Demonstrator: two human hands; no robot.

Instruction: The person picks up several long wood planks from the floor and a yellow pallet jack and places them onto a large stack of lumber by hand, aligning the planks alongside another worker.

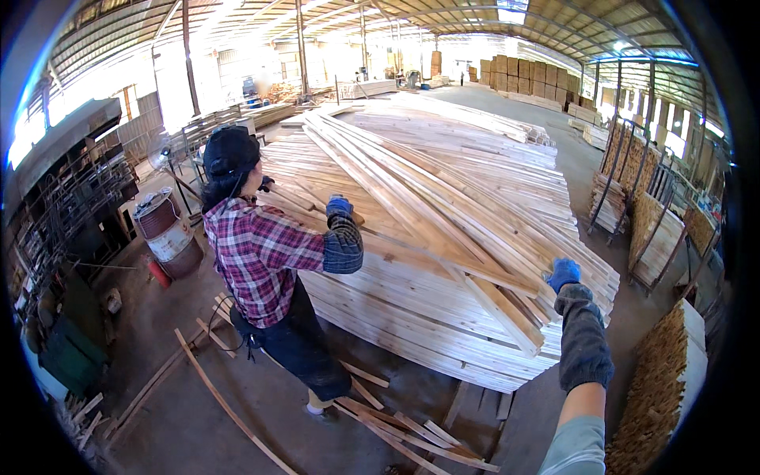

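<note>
My right hand point(563, 273), in a blue glove with a dark grey sleeve cover above it, reaches over the near right end of a large lumber stack point(412, 313). Its fingers are closed around the end of a wooden board point(467, 269), partly hidden by the glove. That board runs left toward a co-worker in a plaid shirt point(257, 245), whose blue-gloved hand point(340, 207) is at the stack's left side. Several long loose boards point(396, 186) lie slantwise across the top, their near ends fanned out close to my hand. My left hand is out of the picture.
Loose strips point(229, 408) lie on the floor near the co-worker's feet. A rusty drum point(169, 233) and dark machinery point(59, 206) stand at left. Bundled wood point(665, 380) and racks of stacked pieces point(657, 229) line the right. More stacks point(530, 79) stand far back.
</note>
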